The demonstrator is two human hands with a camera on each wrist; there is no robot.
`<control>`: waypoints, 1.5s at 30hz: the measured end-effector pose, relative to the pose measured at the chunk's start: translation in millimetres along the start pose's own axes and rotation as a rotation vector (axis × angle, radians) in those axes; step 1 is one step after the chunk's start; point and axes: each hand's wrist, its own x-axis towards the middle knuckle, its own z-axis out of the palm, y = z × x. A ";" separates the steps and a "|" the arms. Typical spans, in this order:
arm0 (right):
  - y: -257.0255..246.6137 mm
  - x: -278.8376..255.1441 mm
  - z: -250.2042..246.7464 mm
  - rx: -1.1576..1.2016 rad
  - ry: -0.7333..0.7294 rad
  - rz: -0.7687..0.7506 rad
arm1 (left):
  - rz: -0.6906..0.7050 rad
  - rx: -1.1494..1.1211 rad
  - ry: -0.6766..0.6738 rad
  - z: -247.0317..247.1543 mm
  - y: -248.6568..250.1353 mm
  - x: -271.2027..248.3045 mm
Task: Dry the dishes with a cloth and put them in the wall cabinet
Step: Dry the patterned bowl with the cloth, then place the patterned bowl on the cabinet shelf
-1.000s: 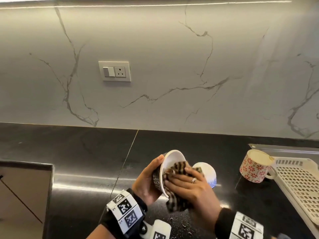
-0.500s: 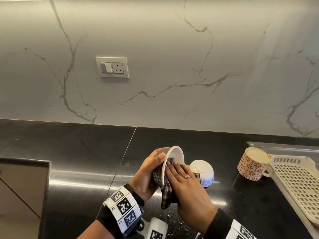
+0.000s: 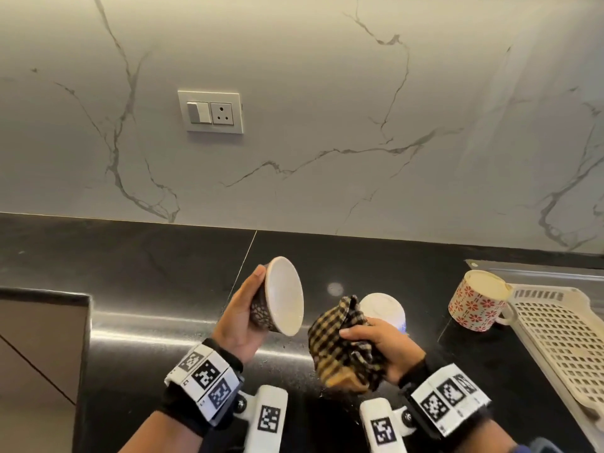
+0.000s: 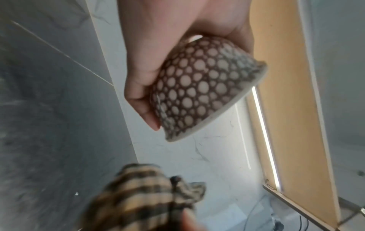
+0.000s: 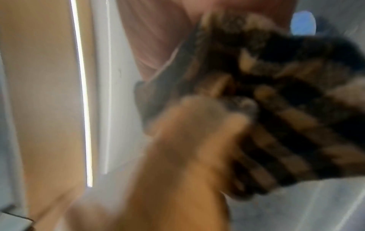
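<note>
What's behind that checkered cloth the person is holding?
Behind the checkered cloth, gripped by the right hand, a white bowl sits upside down on the black counter. The cloth and hand cover its near lower side.

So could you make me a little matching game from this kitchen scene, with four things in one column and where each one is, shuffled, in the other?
Things:
1. spotted bowl
2. checked cloth
3. floral mug
4. white and blue bowl

Places:
A. upside down on the black counter, behind the right hand
B. lying on its side beside the cream draining tray
C. bunched in the right hand
D. tilted in the left hand, apart from the cloth

Pairs: 1-D, 2-C, 3-B, 4-A
</note>
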 end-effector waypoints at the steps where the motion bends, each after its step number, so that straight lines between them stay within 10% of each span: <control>1: 5.3 6.2 -1.6 -0.063 0.036 0.043 | -0.017 -0.028 0.009 -2.7 -0.2 -1.8; 10: 6.4 22.4 8.2 -0.994 0.241 -0.073 | -0.052 -0.106 -0.024 -4.4 0.6 -11.5; 16: -20.9 -5.6 45.7 0.100 -0.183 -0.190 | 0.032 -0.126 0.020 13.8 3.6 -5.9; 24: -54.9 -15.8 52.8 0.444 -0.260 -0.380 | 0.167 0.116 -0.097 46.7 36.9 6.7; 32: -166.3 -54.7 54.2 0.183 -0.094 -0.825 | 0.858 1.151 -0.147 118.2 152.6 32.1; 40: -282.4 -123.0 80.7 -0.424 -0.010 -1.381 | 1.387 1.523 0.038 190.8 237.3 61.1; 45: -345.4 -149.8 82.8 -0.871 0.353 -1.692 | 1.515 1.787 0.104 227.5 257.5 84.0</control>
